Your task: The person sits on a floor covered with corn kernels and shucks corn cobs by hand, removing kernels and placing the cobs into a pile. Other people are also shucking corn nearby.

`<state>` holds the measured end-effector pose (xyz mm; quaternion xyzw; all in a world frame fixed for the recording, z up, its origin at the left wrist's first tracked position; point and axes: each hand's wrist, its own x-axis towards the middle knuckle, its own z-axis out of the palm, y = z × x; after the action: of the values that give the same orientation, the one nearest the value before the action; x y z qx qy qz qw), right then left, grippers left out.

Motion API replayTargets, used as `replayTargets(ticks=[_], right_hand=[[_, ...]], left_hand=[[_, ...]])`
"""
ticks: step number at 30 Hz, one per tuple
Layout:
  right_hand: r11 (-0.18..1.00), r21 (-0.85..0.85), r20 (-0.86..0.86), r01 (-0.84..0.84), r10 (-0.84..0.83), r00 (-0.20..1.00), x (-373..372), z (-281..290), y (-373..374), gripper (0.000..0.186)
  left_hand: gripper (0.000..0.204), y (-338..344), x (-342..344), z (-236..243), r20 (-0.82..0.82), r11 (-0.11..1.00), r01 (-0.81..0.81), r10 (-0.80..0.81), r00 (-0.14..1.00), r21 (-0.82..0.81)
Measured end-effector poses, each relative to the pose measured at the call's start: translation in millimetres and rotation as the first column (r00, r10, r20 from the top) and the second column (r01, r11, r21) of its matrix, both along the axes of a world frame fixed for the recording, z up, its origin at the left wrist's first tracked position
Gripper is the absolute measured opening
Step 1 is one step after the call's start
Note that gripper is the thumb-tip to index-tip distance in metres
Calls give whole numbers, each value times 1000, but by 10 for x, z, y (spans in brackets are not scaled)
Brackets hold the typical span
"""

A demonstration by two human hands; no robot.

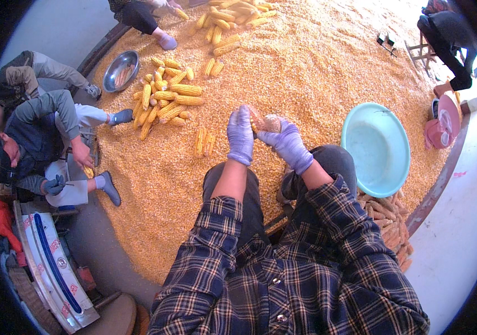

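Observation:
My left hand [240,135] and my right hand [290,143], both in pale purple gloves, meet in front of my knees above the loose kernels. Closed fingers on both sides grip a reddish, mostly stripped corn cob [257,119] with a few yellow kernels low on it. A pale cob end [272,123] shows by my right thumb; I cannot tell whether it is a second cob. Just left of my hands, a few yellow ears [205,142] lie on the kernels [283,72]. Farther left is a heap of unshelled ears [165,100].
A light blue basin [376,149] stands at my right knee, with bare cobs [386,215] heaped beside it. A metal bowl [121,71] and more ears [230,17] lie farther off. Co-workers sit left, at the back and far right; the nearest one [43,134] holds an ear.

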<state>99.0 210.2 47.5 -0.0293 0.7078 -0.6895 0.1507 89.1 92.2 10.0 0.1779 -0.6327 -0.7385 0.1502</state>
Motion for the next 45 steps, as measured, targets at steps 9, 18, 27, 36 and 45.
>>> replayTargets(ticks=[9, 18, 27, 36, 45], right_hand=[[907, -420, 413, 20, 172, 894, -4, 91, 100, 20], [887, -458, 442, 55, 174, 880, 3, -6, 45, 20], [760, -630, 584, 163, 324, 744, -12, 0, 117, 13], [614, -756, 550, 225, 410, 728, -112, -29, 222, 19], [978, -205, 228, 43, 5, 974, -56, 45, 78, 26]], left_hand=[[27, -49, -13, -99, -23, 750, 91, -101, 995, 655], [29, 82, 61, 14, 33, 975, 134, -130, 991, -178], [25, 42, 97, 45, -22, 909, 69, -86, 996, -412], [39, 13, 43, 112, -24, 883, 231, -242, 970, 409], [24, -155, 33, 34, 111, 868, 124, -201, 973, 480]])
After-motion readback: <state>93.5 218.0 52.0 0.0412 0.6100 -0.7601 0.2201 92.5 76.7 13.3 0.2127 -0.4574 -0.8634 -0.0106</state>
